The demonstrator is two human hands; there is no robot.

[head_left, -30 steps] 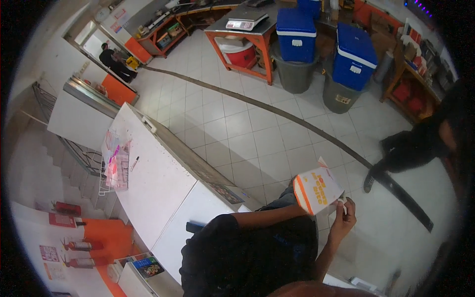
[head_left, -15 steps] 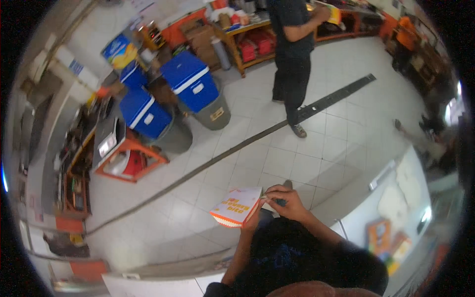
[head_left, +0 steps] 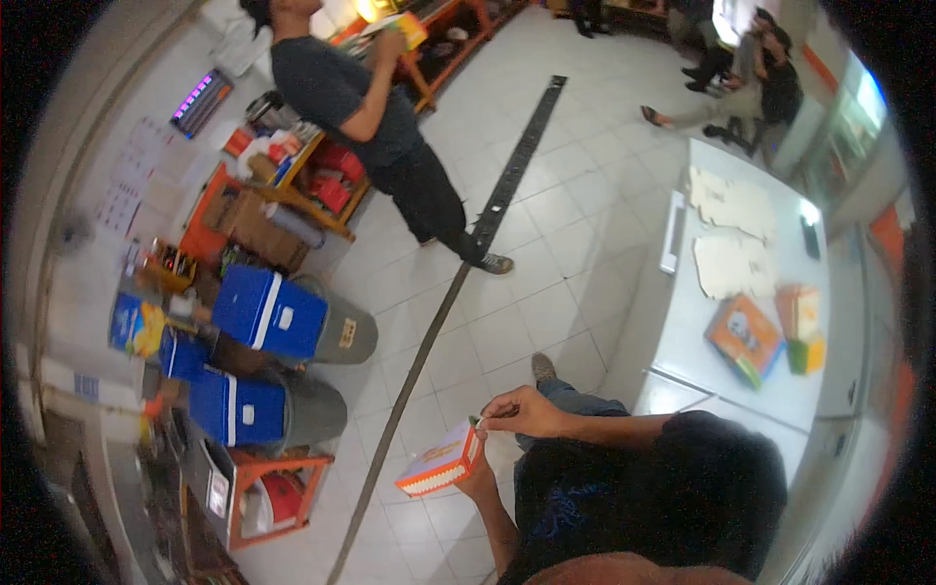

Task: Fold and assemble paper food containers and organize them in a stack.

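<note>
A small carton box [head_left: 441,460], white and purple on top with yellow print and an orange, white-toothed edge, is held in front of my body. My left hand [head_left: 477,478] grips it from below at its right end; most of those fingers are hidden by the box. At the box's upper right corner, my right hand [head_left: 529,413] is closed in a pinch. A small green bit [head_left: 475,420] shows beside its fingertips. What exactly the right fingers pinch is too small to tell.
To my right stands a white chest-like counter [head_left: 673,336] bearing flat cream card sheets [head_left: 733,268], an orange printed box [head_left: 745,336] and a dark phone-like object [head_left: 810,236]. A dark strip [head_left: 429,336] crosses the tiled floor. Blue coolers [head_left: 255,310] top grey bins; a person [head_left: 366,127] stands beyond.
The view has swung to the right, bringing in more of the white counter and seated people. The box stays in my left hand, and my right hand remains at its corner.
</note>
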